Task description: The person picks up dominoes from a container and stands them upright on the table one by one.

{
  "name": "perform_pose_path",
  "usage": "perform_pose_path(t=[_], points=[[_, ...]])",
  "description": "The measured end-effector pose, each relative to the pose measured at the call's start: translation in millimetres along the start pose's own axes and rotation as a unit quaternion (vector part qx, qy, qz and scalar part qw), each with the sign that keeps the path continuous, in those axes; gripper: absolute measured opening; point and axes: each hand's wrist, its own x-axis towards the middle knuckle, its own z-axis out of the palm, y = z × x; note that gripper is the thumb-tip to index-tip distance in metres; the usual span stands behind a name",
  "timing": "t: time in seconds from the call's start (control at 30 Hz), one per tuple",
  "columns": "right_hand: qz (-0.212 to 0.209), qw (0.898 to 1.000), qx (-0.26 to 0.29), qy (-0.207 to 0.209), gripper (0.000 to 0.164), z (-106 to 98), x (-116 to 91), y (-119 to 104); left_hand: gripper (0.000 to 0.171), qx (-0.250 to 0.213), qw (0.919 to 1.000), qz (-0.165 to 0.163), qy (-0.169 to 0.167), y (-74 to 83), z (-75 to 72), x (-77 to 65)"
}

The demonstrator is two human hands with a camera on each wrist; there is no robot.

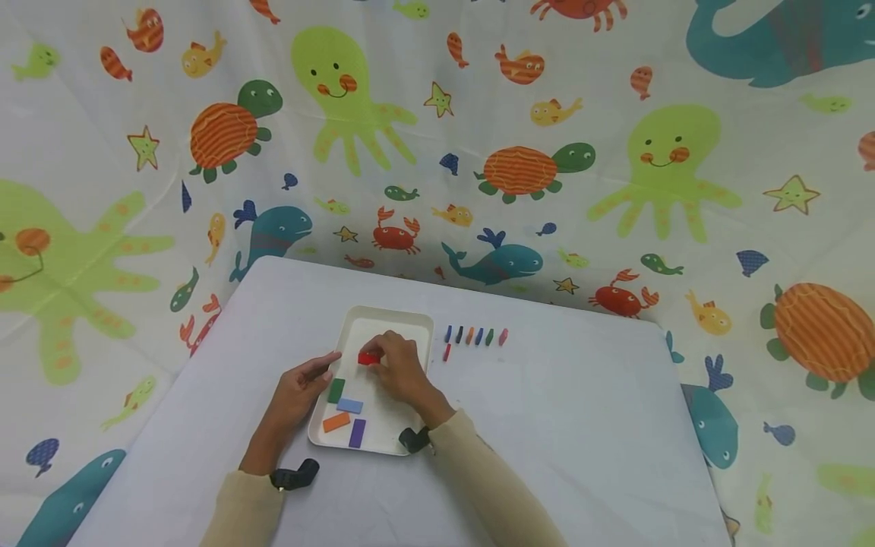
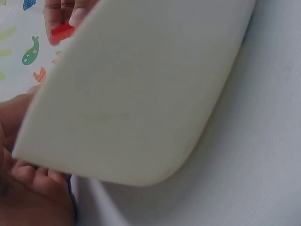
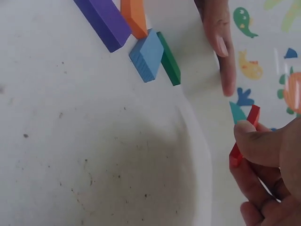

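I see a tray on the surface, four blocks in its near left part, a fifth block in the right hand over it, seven sticks to its right and a curtain behind.

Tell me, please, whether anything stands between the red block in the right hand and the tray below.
Nothing visible does: the right hand holds the red block over the tray, the green block lies apart, and the left hand is at the tray's left edge.
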Motion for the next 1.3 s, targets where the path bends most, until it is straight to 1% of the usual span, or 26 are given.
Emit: perform_pose_path(t=[0.23,0.4,0.57,0.8,0.93,1.03,1.13,1.3], points=[[0.001,0.998,0.056,0.034,0.027,-7,-6,0,0.05,0.002,1.0,-0.004,0.005,-2.7,0.6,0.7],[-0.007,0.995,0.079,0.06,0.03,-12,-9,1,0.05,-0.001,1.0,-0.005,0.007,-3.7,1.4,-0.6],[-0.017,0.991,0.101,0.085,0.031,-17,-12,3,0.048,0.002,0.9999,-0.01,0.01,-1.4,2.9,-2.9],[-0.012,0.987,0.119,0.109,0.032,-24,-19,4,0.048,0.0,0.9997,-0.023,0.011,2.7,4.1,-7.3],[0.0,0.985,0.123,0.121,0.034,-27,-20,5,0.049,-0.005,0.9999,-0.013,0.009,4.1,3.1,-8.1],[-0.001,0.984,0.125,0.129,0.035,-31,-21,6,0.049,-0.006,0.9999,-0.006,0.007,4.2,2.7,-8.3],[-0.002,0.982,0.129,0.136,0.036,-34,-22,8,0.049,-0.004,0.9999,-0.008,0.007,3.8,2.9,-7.7],[-0.001,0.98,0.132,0.151,0.032,-38,-23,13,0.047,0.003,0.9999,-0.013,0.009,2.5,4.2,-5.9]])
